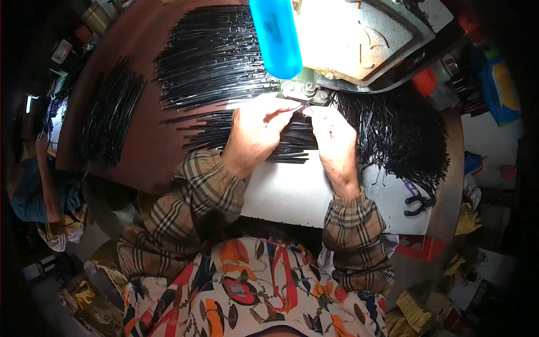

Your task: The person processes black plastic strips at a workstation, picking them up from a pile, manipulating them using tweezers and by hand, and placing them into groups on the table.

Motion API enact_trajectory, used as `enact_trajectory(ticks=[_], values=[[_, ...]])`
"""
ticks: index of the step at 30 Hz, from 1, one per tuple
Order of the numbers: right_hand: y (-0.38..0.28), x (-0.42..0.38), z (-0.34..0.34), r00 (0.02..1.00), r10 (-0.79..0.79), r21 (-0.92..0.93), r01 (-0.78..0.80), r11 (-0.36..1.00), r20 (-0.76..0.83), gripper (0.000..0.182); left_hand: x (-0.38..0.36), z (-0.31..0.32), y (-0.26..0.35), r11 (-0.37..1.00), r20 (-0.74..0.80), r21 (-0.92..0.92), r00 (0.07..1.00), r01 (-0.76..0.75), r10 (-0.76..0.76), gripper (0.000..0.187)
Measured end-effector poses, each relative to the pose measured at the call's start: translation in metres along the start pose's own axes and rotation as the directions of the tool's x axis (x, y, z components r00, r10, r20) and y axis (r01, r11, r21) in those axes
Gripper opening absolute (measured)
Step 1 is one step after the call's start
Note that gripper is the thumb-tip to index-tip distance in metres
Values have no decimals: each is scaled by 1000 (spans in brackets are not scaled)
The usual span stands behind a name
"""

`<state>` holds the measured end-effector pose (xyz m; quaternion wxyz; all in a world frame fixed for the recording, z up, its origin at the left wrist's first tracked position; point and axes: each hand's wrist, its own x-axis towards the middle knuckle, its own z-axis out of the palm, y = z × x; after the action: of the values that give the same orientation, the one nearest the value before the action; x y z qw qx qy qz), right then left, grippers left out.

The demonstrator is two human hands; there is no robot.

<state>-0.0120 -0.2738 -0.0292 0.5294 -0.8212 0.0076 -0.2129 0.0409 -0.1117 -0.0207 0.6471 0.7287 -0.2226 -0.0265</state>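
At the small metal rollers [306, 91] of a machine, my left hand [258, 132] and my right hand [335, 143] almost meet, each with thumb and forefinger pinched together. A small thin dark piece seems to run between the fingertips; its shape is too small to tell. Long black strips [216, 53] lie in a broad pile behind my left hand, with more strips under both hands. A tangled heap of black strips [396, 135] is right of my right hand. The blue part [277, 36] of the machine stands above the rollers.
The machine's metal body [359, 42] fills the back right. A separate bundle of black strips [112, 112] lies on the brown tabletop [146, 132] at left. Dark-handled snips [416, 203] rest on the pale board [286, 194] at right. Another person [42, 185] is at the far left.
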Motion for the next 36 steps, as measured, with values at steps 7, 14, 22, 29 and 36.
enact_trajectory(ticks=[7,14,22,29,36], values=[[1,19,-8,991,80,103,-91,990,103,17,17,-6,8,997,53,79,999,-14,10,21],[12,28,-7,999,14,126,-18,992,30,17,33,1,-1,987,18,105,993,-122,121,19],[3,28,-14,992,104,174,-116,978,76,18,35,3,2,904,-48,270,933,-330,355,17],[-3,28,-12,988,134,152,-144,978,75,18,34,1,2,887,-67,283,915,-365,398,17],[-3,27,-10,993,103,194,-112,975,52,19,39,6,-3,844,-78,249,859,-474,505,21]])
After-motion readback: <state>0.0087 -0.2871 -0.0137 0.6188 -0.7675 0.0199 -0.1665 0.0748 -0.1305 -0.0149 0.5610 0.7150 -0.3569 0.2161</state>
